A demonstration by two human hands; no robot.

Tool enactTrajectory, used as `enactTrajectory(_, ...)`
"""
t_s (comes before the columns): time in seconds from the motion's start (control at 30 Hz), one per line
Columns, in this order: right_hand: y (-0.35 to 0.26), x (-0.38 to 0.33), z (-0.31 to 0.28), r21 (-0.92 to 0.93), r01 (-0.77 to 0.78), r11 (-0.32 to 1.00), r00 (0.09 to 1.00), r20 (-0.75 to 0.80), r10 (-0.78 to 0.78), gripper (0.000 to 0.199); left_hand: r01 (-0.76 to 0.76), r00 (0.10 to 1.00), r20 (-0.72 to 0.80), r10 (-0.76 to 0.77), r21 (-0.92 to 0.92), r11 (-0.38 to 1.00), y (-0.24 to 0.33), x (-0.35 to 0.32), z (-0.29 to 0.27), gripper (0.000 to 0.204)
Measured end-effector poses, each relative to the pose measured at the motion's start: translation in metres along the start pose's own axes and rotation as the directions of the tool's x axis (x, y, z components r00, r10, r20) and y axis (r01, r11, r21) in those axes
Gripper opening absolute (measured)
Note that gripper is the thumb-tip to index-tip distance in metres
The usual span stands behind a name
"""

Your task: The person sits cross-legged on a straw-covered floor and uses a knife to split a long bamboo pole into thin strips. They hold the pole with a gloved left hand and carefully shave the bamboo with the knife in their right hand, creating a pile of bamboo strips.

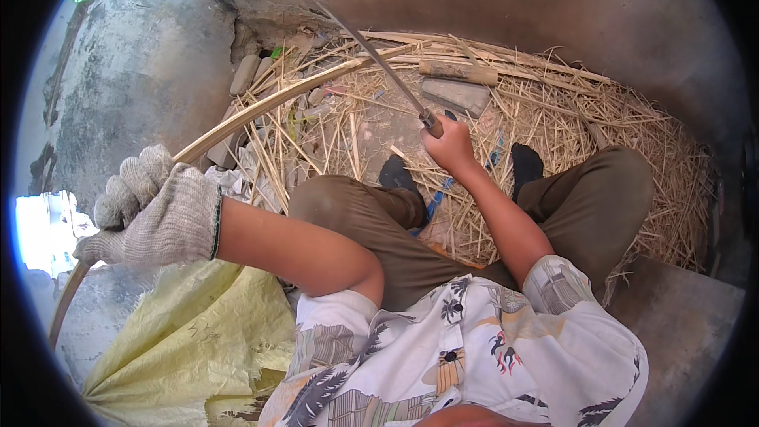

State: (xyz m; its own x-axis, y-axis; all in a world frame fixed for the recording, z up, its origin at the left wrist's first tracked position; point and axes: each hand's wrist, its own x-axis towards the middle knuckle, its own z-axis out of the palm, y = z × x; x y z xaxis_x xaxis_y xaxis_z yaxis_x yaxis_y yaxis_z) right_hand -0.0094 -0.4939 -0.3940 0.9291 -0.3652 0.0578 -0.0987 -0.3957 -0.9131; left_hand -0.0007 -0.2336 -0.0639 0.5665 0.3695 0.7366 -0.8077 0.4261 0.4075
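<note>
Currently: gloved left hand grips bamboo strip, springy, light; bare right hand, twelve o'clock, fingers closed around knife.

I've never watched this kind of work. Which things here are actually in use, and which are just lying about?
In use:
- left hand, gloved, gripping the bamboo strip
- right hand holding the knife

Lying about:
- shavings
- stone block
- wooden stick
- yellow sack

1 knife, 1 glove, 1 bamboo strip
</note>
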Motion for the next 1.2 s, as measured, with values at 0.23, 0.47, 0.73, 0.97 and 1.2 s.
enactTrajectory(0.23,0.022,0.004,0.006,-0.048,-0.172,0.984,0.985,0.0,0.172,0.025,-0.041,0.999,-0.014,0.043,0.104,0.994,0.015,-0.01,0.014,0.068)
enactTrajectory(0.47,-0.017,0.001,0.0,-0.02,0.096,0.995,0.995,0.005,-0.096,0.025,-0.047,0.999,0.021,0.045,0.099,0.994,0.022,-0.008,0.0,0.067)
enactTrajectory(0.73,0.01,0.008,0.0,0.001,-0.062,0.998,0.994,-0.085,0.062,0.026,-0.131,0.978,-0.138,0.156,0.173,0.976,0.037,-0.012,0.012,0.064)
enactTrajectory(0.97,0.0,0.014,-0.011,0.089,0.036,0.995,0.996,-0.079,-0.029,0.023,-0.085,0.991,0.107,0.086,-0.021,0.996,0.081,-0.011,-0.034,0.064)
enactTrajectory(1.2,0.006,0.027,-0.013,0.472,-0.359,0.805,0.887,0.442,0.137,0.021,-0.07,0.967,0.241,0.085,-0.068,0.995,0.08,-0.007,-0.034,0.063)
